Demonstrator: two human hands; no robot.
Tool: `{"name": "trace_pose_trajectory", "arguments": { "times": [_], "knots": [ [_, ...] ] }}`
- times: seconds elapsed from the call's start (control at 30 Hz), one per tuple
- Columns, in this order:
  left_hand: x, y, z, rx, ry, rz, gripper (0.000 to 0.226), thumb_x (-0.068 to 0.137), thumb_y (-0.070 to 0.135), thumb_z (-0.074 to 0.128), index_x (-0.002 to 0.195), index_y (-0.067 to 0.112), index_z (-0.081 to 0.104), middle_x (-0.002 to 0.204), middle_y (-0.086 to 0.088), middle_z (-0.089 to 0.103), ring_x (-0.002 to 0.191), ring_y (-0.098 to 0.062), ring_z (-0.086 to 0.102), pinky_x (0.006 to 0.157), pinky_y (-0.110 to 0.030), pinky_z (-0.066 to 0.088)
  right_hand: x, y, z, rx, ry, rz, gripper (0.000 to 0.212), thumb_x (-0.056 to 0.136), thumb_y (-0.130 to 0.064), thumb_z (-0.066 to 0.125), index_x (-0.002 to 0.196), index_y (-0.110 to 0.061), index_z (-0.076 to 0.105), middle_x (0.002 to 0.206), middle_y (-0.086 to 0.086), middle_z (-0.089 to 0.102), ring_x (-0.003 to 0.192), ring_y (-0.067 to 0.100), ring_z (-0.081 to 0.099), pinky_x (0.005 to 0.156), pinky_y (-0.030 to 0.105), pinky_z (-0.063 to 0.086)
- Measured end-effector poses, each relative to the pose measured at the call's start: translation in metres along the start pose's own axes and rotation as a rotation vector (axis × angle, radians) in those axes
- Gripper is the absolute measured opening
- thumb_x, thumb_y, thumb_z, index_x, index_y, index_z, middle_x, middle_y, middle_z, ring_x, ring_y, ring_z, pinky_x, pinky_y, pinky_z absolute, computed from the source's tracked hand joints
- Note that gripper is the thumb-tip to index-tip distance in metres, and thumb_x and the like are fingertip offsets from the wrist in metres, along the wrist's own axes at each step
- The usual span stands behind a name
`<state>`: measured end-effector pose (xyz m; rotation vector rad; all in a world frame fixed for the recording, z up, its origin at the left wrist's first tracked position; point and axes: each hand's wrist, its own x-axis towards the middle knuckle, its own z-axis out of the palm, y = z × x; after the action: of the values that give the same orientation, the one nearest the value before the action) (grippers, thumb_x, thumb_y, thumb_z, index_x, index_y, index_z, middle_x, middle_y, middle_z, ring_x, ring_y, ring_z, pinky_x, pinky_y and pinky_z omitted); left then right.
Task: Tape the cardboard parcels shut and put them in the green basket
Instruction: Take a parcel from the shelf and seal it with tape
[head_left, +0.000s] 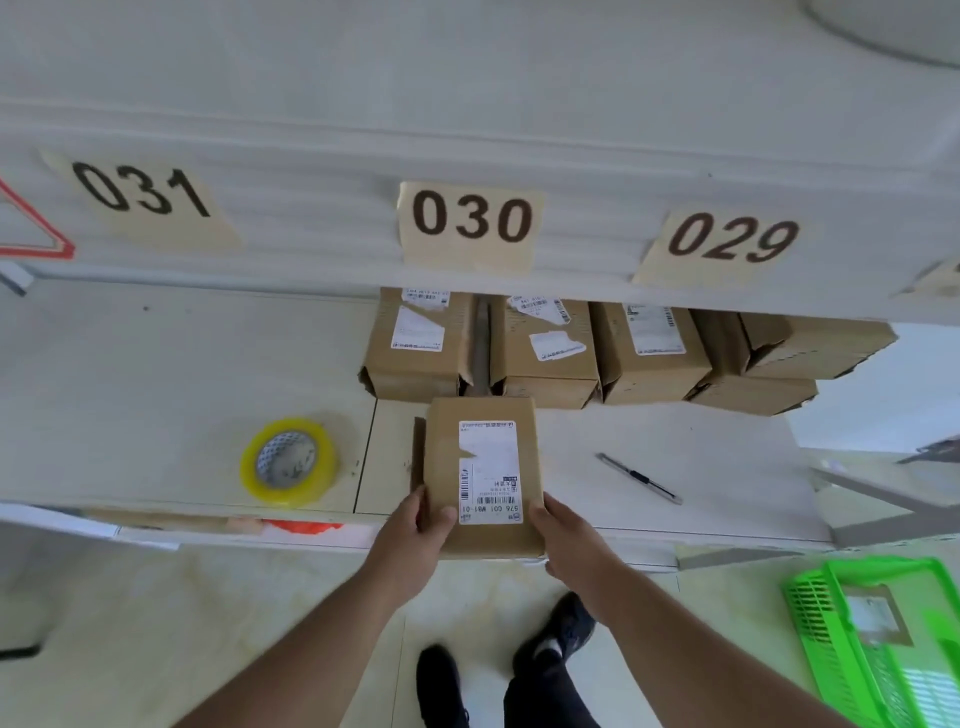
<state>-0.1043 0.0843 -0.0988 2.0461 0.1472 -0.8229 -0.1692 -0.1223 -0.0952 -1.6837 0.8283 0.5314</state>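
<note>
I see my left hand (415, 535) and right hand (566, 545) each grasping a near corner of the flat brown cardboard parcel (483, 478) on the smooth white desk (182, 374), round yellow tape roll (288, 462) lying left.

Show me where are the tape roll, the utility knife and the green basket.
tape roll (287, 461): head view, on its yellow rim.
utility knife (639, 478): head view, on the middle of its handle.
green basket (815, 636): head view, on its left wall.

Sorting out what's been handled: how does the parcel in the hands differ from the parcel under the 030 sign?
The held parcel lies at the shelf's front edge, gripped by the left hand and right hand; the 030 parcel sits untouched at the back. The held parcel's label looks intact; the 030 parcel's labels look torn. Both are brown cardboard.
</note>
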Motion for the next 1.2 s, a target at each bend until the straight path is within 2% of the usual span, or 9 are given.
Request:
{"name": "trace_pose_trajectory", "arguments": {
  "times": [0.2,0.3,0.43,0.53,0.63,0.77,0.93,1.1,1.2],
  "knots": [
    [-0.005,-0.003,0.005,-0.187,-0.044,-0.049,0.025,0.107,0.028,0.053,0.128,0.033,0.064,0.119,0.019,0.07,0.112,-0.003,0.063,0.097,-0.029,0.046,-0.018,-0.008,0.002,-0.12,0.071,-0.12,0.028,0.106,-0.05,0.044,0.122,-0.039,0.064,0.113,-0.015,0.071,0.104,0.011,0.064,0.094,0.035,0.052],
    [0.003,-0.012,0.016,-0.487,-0.053,-0.187,0.023,0.107,0.019,0.048,0.121,0.024,0.065,0.118,0.003,0.075,0.113,-0.017,0.068,0.105,-0.043,0.049,-0.035,-0.015,0.002,-0.452,0.183,-0.291,0.055,0.099,-0.063,0.046,0.146,-0.034,0.049,0.143,-0.017,0.055,0.125,0.017,0.05,0.107,0.038,0.045],
    [0.009,-0.017,0.037,-0.733,-0.065,-0.449,0.023,0.106,0.004,0.046,0.106,0.01,0.067,0.101,-0.012,0.078,0.1,-0.027,0.071,0.09,-0.043,0.057,-0.046,-0.028,0.018,-0.793,0.282,-0.533,0.076,0.095,-0.065,0.044,0.161,-0.028,0.034,0.163,-0.02,0.03,0.145,0.016,0.026,0.121,0.035,0.029],
    [0.017,-0.034,0.044,-0.641,0.003,-0.455,0.02,0.105,0.013,0.044,0.105,0.014,0.064,0.099,-0.008,0.074,0.087,-0.022,0.071,0.074,-0.032,0.059,-0.044,-0.02,0.035,-0.887,0.284,-0.63,0.074,0.093,-0.064,0.046,0.154,-0.022,0.048,0.157,-0.012,0.041,0.145,0.02,0.034,0.12,0.042,0.033],
    [0.021,-0.034,0.023,-0.457,0.279,-0.316,0.045,0.105,0.023,0.021,0.136,0.019,0.053,0.125,0.001,0.064,0.119,-0.023,0.063,0.103,-0.033,0.048,-0.04,-0.006,0.045,-0.959,0.322,-0.714,0.072,0.087,-0.068,0.055,0.141,-0.021,0.059,0.147,-0.01,0.051,0.137,0.021,0.046,0.114,0.045,0.044],
    [0.014,0.007,-0.022,-0.238,0.442,0.085,0.057,0.102,0.022,0.057,0.155,0.019,0.036,0.147,0.004,0.048,0.126,-0.017,0.053,0.103,-0.035,0.043,-0.038,0.0,0.045,-0.991,0.371,-0.73,0.075,0.085,-0.071,0.056,0.142,-0.023,0.059,0.148,-0.011,0.051,0.139,0.02,0.048,0.116,0.049,0.042],
    [0.035,0.042,-0.055,0.243,0.203,0.3,0.073,0.099,0.049,0.059,0.162,0.036,0.023,0.172,0.005,0.01,0.157,-0.019,0.014,0.126,-0.044,0.022,-0.037,0.002,0.046,-1.033,0.326,-0.746,0.076,0.081,-0.07,0.061,0.139,-0.022,0.062,0.146,-0.01,0.055,0.138,0.02,0.05,0.112,0.051,0.046],
    [0.044,0.038,-0.058,0.424,0.068,0.326,0.074,0.098,0.049,0.062,0.161,0.039,0.024,0.165,0.009,0.031,0.149,-0.019,0.034,0.118,-0.042,0.037,-0.031,0.001,0.026,-1.093,0.244,-0.819,0.074,0.081,-0.07,0.058,0.14,-0.025,0.06,0.151,-0.009,0.051,0.143,0.021,0.042,0.114,0.053,0.044],
    [0.04,0.028,-0.053,0.413,0.131,0.326,0.074,0.098,0.05,0.062,0.161,0.036,0.025,0.162,0.008,0.034,0.145,-0.02,0.038,0.116,-0.041,0.039,-0.03,-0.004,0.017,-0.957,0.223,-0.689,0.088,0.084,-0.068,0.061,0.159,-0.033,0.032,0.172,-0.006,0.018,0.16,0.023,0.01,0.129,0.048,0.021]
  ]
}}
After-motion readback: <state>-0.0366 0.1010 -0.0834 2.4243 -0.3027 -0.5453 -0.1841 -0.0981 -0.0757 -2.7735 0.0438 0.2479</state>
